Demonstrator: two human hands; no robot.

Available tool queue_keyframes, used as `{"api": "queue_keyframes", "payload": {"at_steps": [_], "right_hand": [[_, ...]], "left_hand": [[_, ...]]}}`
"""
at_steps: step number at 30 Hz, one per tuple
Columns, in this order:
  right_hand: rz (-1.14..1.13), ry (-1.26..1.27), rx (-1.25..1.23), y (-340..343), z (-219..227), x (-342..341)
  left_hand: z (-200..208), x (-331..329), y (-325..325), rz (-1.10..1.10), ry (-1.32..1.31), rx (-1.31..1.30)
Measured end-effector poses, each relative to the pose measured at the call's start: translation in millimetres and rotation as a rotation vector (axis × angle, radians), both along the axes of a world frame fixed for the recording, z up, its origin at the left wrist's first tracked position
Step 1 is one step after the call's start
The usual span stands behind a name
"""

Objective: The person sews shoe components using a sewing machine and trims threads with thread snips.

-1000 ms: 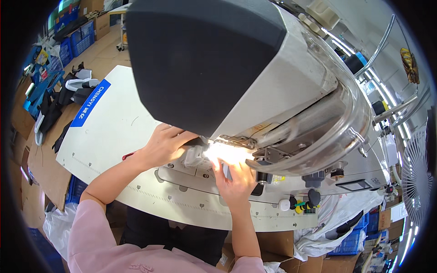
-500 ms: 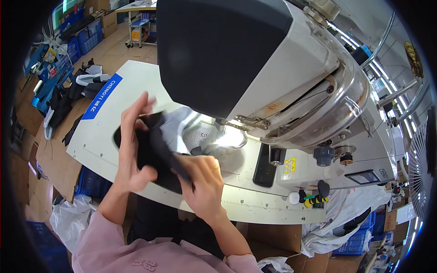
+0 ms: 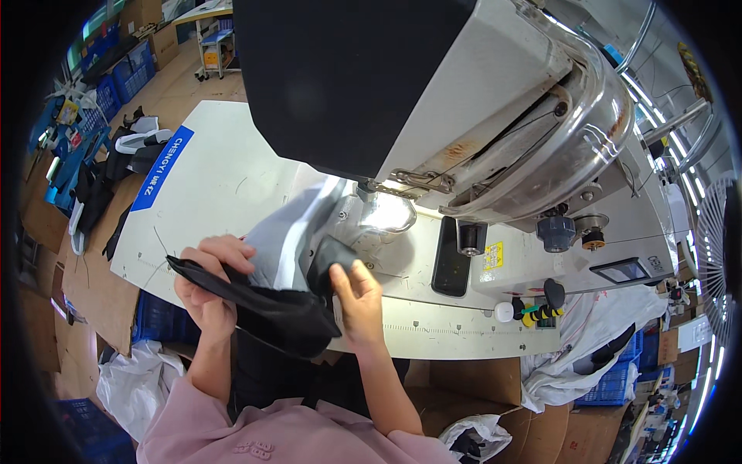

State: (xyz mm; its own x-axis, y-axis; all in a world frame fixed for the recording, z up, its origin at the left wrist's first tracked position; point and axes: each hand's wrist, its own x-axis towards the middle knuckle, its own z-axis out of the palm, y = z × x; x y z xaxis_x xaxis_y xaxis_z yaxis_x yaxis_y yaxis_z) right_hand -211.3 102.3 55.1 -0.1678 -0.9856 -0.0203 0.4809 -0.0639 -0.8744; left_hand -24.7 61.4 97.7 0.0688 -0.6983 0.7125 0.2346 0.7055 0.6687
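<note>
A sewn fabric piece, black along its near edge and grey with a pale stripe, lies partly on the white sewing machine table. Its black part hangs over the front edge. My left hand is closed on the black edge at the left, fingers curled over it. With thumb and fingers, my right hand pinches a dark flap at the piece's right side. The far end of the fabric reaches toward the lit metal sewing bed, under the sewing machine head.
A black phone lies right of the sewing bed. Near the table's right end are a small white round container and yellow-black snips. More black and grey pieces are piled at the left. White sacks and cardboard boxes stand below.
My left hand has come down and closed on the black edge. The piece has turned and opened out, showing its grey side and stripe. My right hand has shifted to its right side.
</note>
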Motion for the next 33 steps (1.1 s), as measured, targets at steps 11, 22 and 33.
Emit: {"api": "queue_keyframes", "payload": {"at_steps": [11,22,33], "right_hand": [[-0.302,0.507,-0.062,-12.3,32.1,-37.7],[-0.438,0.778,-0.296,-17.4,31.0,-48.8],[-0.411,0.719,-0.154,-15.2,21.6,-59.6]], "left_hand": [[8.3,-41.5,-8.8,-0.055,-0.242,0.442],[30.2,-76.9,-22.5,0.062,-0.528,0.321],[35.8,-81.1,-26.6,-0.003,-0.430,0.470]]}}
